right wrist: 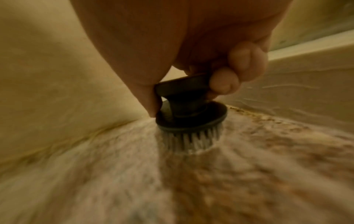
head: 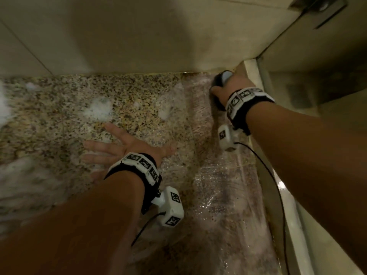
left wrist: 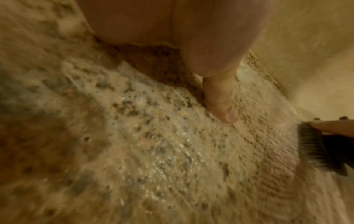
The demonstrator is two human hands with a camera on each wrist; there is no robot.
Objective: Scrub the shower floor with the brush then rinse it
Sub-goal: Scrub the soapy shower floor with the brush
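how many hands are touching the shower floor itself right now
1. The left hand lies flat, fingers spread, on the wet speckled floor. The right hand grips the brush in the far right corner, so only its bristles meet the floor.

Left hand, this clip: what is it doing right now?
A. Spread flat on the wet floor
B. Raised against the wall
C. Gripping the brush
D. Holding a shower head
A: the left hand lies with fingers spread on the soapy shower floor, while the right hand grips the brush in the far corner.
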